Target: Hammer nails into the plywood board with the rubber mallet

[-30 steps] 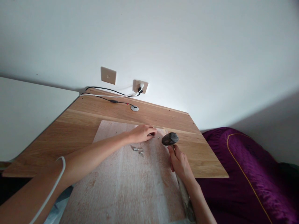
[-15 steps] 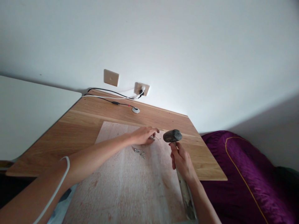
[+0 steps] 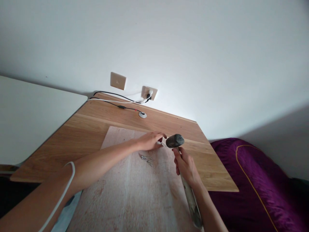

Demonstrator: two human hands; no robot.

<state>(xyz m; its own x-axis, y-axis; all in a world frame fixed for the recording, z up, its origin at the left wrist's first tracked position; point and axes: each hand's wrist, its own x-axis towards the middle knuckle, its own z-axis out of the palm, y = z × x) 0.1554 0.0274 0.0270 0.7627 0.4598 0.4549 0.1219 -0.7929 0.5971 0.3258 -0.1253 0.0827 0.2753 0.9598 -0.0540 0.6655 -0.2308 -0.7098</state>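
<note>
My right hand [image 3: 185, 166] is wrapped round the wooden handle of a hammer [image 3: 175, 141], just below its dark head. The head hovers close to the fingertips of my left hand [image 3: 151, 141]. Those fingers are pinched on a small nail [image 3: 161, 143] standing on the pale plywood board [image 3: 125, 190]. A few loose nails [image 3: 146, 158] lie on the board just behind my left hand.
The board rests on a wooden desk [image 3: 84, 129] against a white wall. Black and white cables [image 3: 116, 101] run from a wall socket [image 3: 149, 92] to a grommet [image 3: 142, 114]. A white surface [image 3: 29, 112] is at left, a purple cover [image 3: 253, 183] at right.
The hammer head rose a little and then shifted left, closer to my left fingertips. My left hand has stayed pinched at the same spot on the board.
</note>
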